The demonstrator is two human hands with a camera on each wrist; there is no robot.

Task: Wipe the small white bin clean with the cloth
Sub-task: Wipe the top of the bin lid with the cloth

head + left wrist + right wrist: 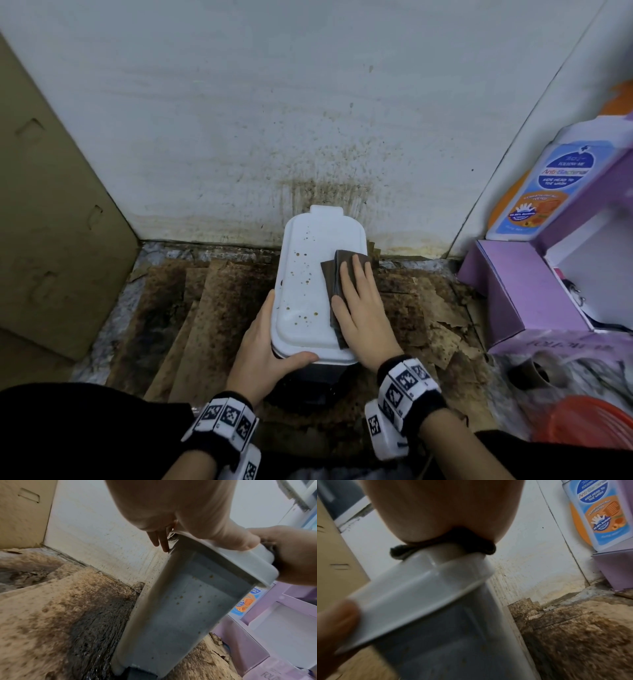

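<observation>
The small white bin [305, 274] stands upright on the floor against the wall, its lid dotted with brown stains. A dark brown cloth [330, 277] lies folded on the right side of the lid. My right hand [358, 308] presses flat on the cloth with straight fingers. My left hand [267, 342] grips the lid's near-left corner, thumb along the front rim and fingers down the left side. The left wrist view shows the bin's speckled grey side [180, 608]. In the right wrist view the cloth [399, 550] is squeezed between palm and lid [412, 595].
A cardboard box [51, 222] stands close on the left. A purple box [524, 284] with a wash bottle [548, 188] on it stands on the right, above a plastic bag [565, 377]. Stained cardboard sheets [205, 308] cover the floor. The wall [308, 154] behind is spattered.
</observation>
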